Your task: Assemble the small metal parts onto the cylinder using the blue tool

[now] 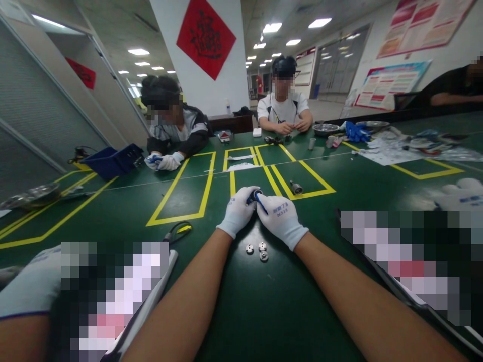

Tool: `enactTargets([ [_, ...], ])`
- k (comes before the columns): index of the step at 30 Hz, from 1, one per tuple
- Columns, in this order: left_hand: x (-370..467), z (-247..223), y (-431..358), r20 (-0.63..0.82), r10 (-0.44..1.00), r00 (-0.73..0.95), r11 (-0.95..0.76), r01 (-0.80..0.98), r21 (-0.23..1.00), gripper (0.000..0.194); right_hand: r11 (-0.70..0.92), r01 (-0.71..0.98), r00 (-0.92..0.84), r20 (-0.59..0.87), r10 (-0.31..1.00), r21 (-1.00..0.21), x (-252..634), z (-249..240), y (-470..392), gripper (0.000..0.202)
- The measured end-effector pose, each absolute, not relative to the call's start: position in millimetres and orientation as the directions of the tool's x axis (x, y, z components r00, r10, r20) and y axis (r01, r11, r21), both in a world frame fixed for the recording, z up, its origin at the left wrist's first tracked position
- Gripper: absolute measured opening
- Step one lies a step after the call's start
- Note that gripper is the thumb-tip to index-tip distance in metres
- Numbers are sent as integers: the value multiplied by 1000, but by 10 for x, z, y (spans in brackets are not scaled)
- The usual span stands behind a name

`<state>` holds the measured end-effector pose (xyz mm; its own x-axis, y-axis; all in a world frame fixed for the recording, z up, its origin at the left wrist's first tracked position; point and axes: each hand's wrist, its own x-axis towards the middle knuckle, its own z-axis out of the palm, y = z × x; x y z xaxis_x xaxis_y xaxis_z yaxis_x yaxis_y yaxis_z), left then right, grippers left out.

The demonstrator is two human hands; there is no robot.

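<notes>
Both my hands wear white gloves and meet over the green table. My left hand [240, 208] has its fingers wrapped round a small dark cylindrical part [256, 194]. From the other side, my right hand [278, 213] pinches the same part, its fingers pressed against it. The gloves hide most of that part. Three small round metal pieces lie on the table just below my hands: one at the left [249, 249], one at the upper right [262, 246] and one at the lower right [263, 256].
Yellow tape outlines cross the green table [234, 311]. A metal cylinder [297, 188] lies beyond my right hand. A blue bin [111, 161] stands at the left. Two people sit opposite; gloved hands of others show at both sides. Blurred screens flank my forearms.
</notes>
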<state>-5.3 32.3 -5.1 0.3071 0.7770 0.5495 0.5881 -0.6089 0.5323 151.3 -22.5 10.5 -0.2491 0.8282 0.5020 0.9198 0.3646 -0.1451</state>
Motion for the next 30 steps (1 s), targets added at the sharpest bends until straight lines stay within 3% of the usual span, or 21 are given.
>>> enactTargets([
  [4, -61, -43, 323, 548, 769, 328, -615, 613, 496, 40, 360, 918, -239, 490, 839, -169, 1520, 105, -225, 29],
  [30, -20, -30, 284, 479, 823, 305, -553, 624, 552, 42, 353, 918, -235, 468, 852, -181, 1518, 118, -231, 36],
])
